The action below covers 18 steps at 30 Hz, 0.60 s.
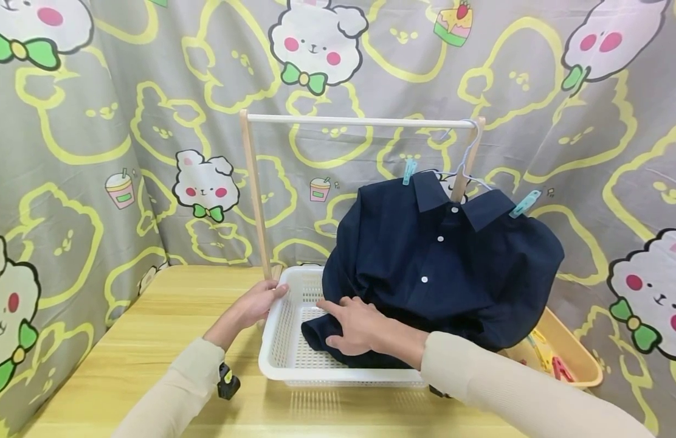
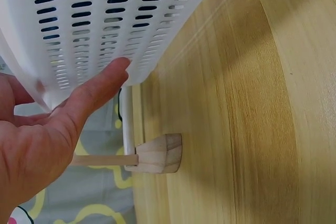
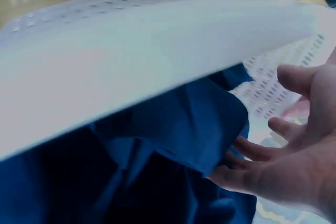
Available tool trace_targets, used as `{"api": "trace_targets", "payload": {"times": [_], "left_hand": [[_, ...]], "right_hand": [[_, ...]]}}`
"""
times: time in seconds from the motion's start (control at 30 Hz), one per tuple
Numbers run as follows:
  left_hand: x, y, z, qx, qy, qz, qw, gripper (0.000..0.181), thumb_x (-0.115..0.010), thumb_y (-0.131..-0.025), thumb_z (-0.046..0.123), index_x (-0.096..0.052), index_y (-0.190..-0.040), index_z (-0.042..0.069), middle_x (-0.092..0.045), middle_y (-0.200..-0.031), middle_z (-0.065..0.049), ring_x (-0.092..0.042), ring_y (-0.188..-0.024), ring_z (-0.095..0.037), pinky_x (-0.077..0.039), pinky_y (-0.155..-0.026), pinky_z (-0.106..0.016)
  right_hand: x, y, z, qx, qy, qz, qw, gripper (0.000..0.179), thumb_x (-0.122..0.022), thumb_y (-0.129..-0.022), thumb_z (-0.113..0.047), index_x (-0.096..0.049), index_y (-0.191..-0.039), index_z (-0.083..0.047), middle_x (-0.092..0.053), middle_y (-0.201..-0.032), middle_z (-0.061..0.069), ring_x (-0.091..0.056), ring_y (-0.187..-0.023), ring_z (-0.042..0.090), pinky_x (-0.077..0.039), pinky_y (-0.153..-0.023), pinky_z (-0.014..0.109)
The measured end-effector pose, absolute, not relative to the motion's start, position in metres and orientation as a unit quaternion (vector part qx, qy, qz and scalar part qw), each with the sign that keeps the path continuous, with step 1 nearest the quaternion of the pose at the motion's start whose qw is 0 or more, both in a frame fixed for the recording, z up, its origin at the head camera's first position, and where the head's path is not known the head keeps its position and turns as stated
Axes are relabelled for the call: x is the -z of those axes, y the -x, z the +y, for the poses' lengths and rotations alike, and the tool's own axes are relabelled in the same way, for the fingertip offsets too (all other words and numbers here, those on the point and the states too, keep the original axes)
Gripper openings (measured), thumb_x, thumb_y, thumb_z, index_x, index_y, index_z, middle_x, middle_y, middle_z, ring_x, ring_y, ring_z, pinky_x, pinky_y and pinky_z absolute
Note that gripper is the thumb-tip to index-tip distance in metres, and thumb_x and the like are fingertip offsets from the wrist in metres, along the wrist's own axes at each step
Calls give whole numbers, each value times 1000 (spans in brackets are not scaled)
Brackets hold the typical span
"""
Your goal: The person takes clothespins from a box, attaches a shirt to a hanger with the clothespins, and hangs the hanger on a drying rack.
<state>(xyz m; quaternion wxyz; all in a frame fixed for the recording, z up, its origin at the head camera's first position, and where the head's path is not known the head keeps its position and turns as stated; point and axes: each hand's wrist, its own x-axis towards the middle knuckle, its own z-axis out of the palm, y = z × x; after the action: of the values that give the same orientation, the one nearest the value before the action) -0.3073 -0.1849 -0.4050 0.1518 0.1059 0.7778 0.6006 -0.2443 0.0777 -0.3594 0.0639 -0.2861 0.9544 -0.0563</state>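
Note:
A dark navy button-up shirt (image 1: 393,255) hangs from a thin light-blue wire hanger (image 1: 469,152), with a light-blue clothespin (image 1: 409,172) at one shoulder and another clothespin (image 1: 526,204) at the other. Its lower part and a sleeve lie bunched in a white perforated plastic basket (image 1: 343,375). My left hand (image 1: 258,302) grips the basket's far left corner, the thumb along the outer wall in the left wrist view. Over the basket, my right hand (image 1: 355,325) has its fingers spread, and in the right wrist view its fingertips touch the navy cloth (image 3: 189,119).
A small wooden rack (image 1: 256,194) with a white rod (image 1: 349,121) stands behind the basket and carries the hanger. At the right, partly behind the shirt, sits a yellow-orange tray (image 1: 584,359) with colored clothespins (image 1: 560,369). A patterned curtain (image 1: 168,121) hangs behind the wooden table (image 1: 152,340).

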Motion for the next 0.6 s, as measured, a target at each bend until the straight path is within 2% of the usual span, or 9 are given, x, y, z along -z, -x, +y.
{"api": "trace_targets", "payload": {"times": [0.13,0.33,0.5,0.6], "left_hand": [[407,309,-187,-603,-117,772,161,46,-33,-111,19,-38,-140,-17,-53,-134,-39,-60,-122,-48,-56,-93,-50],[408,311,-190,-601,-127,771,167,47,-33,-111,20,-37,-141,-17,-54,-134,-39,-61,-121,-46,-57,-92,-49],[407,312,-190,-598,-128,773,169,47,-34,-111,20,-38,-140,-16,-55,-132,-38,-63,-118,-43,-57,-91,-49],[407,313,-189,-596,-127,775,169,46,-34,-111,20,-39,-139,-16,-56,-131,-38,-64,-117,-42,-57,-90,-48]], "right_hand": [[370,248,79,25,251,964,88,71,-65,-95,-51,-32,-156,-40,-51,-143,10,-52,-127,30,-49,-91,48],[380,254,77,-31,211,970,120,79,-68,-89,-61,-28,-156,-47,-45,-150,9,-46,-134,29,-46,-98,51],[382,258,68,-87,191,966,149,82,-69,-86,-65,-26,-155,-53,-43,-146,6,-45,-123,25,-46,-92,46],[382,259,64,-108,178,962,177,80,-70,-85,-64,-30,-153,-54,-39,-147,3,-41,-124,24,-43,-95,45]]}}
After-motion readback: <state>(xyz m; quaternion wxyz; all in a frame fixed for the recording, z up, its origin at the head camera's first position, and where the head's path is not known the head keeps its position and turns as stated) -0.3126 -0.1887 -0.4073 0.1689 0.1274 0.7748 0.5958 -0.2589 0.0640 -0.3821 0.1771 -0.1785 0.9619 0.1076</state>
